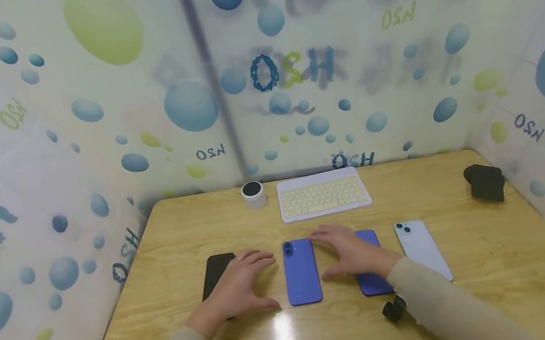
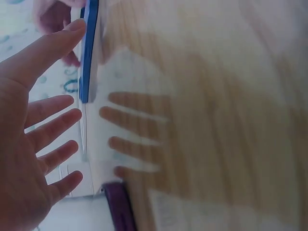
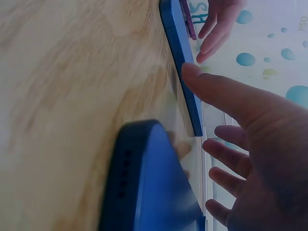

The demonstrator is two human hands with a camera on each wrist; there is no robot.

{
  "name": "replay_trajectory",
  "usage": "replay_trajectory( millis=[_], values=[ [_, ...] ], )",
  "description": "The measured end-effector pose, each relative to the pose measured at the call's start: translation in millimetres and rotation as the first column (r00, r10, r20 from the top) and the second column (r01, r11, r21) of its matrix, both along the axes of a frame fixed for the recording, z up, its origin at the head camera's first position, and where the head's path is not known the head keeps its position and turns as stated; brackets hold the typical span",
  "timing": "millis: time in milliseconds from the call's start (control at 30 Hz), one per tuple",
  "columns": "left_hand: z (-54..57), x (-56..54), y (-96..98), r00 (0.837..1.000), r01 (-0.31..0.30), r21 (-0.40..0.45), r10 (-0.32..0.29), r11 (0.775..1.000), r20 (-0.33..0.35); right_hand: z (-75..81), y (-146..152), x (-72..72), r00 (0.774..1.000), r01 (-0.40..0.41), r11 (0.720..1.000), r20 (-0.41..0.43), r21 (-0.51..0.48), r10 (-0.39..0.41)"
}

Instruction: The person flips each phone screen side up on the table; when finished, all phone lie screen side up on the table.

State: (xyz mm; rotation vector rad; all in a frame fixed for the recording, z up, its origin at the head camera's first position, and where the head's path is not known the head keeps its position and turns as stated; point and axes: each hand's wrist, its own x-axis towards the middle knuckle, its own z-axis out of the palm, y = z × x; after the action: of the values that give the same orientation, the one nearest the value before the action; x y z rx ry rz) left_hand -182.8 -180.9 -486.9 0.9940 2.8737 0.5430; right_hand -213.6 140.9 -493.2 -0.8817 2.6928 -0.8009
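A blue phone [image 1: 302, 277] lies back up, its cameras at the top left, between the two hands. Left of it, my left hand [image 1: 237, 287] is spread with loosely bent fingers, holding nothing; its thumb [image 2: 53, 50] overlaps the phone's edge in the left wrist view. From the other side my right hand [image 1: 352, 251] reaches with parted fingers, the fingertips close to that phone's top right corner. A second blue phone [image 1: 374, 284] lies under the right hand and wrist, partly hidden. Beneath the left hand shows part of a black phone [image 1: 216, 275].
A pale phone [image 1: 422, 250] lies beside the right forearm. Behind the phones are a white keyboard [image 1: 324, 194] and a small white cylinder with a dark top [image 1: 254, 195]. Some black object [image 1: 485, 182] sits near the right edge of the wooden table [image 1: 502, 270]. Patterned curtains surround it.
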Motion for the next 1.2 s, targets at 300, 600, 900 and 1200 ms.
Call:
replay_trajectory(
  millis=[300, 600, 900, 1200],
  values=[
    [-5.7, 0.9, 14.2, 0.999, 0.007, 0.002, -0.007, 1.000, 0.033, -3.1, -2.0, -6.9, 1.000, 0.004, 1.000, 0.019, 0.015, -0.004],
    [-5.9, 2.3, 24.3, 0.999, 0.002, -0.005, -0.002, 1.000, 0.046, -4.6, -4.6, -10.4, 1.000, -0.012, 1.000, 0.010, 0.018, 0.012],
    [-6.5, 2.2, 28.1, 1.000, -0.018, -0.026, 0.019, 0.999, 0.010, -8.2, -7.2, -12.1, 1.000, -0.019, 1.000, -0.009, -0.009, 0.019],
    [-5.1, 2.7, 31.2, 1.000, -0.021, -0.032, 0.021, 0.999, 0.011, -9.3, -6.8, -12.3, 1.000, -0.013, 1.000, -0.015, -0.028, 0.013]
  ],
)
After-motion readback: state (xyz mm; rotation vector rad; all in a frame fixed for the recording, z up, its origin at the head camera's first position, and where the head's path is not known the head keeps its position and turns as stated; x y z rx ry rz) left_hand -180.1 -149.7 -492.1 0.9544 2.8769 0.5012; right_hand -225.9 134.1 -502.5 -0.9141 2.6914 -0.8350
